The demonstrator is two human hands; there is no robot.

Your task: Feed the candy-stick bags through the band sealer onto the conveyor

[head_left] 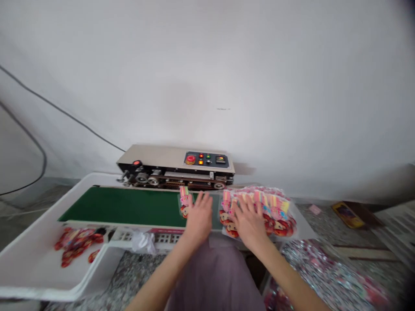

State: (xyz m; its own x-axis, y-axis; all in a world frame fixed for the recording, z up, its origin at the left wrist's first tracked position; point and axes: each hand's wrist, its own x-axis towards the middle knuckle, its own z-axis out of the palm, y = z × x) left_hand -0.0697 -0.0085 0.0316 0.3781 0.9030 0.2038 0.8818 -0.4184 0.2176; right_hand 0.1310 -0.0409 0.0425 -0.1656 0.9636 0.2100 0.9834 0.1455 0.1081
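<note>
Two bare hands work across a green belt (129,207) that runs along the front of a sealing machine (155,156), its panel lights aglow. The left hand (200,216) lies with fingers extended and unclenched toward the belt's right end; a single packet (183,198) rests just beside its fingers, to their left, its top toward the belt's far edge. It appears laid flat and squared so that its top meets the machine evenly. The right hand (249,216) spreads loose fingers over a pile of packets (281,209) beyond the belt's right end; whether it pinches one cannot be told. The overlapping pile probably sits there to stay within easy reach. More packets (76,244) lie in a white tub (45,292) below the belt's near left corner.
</note>
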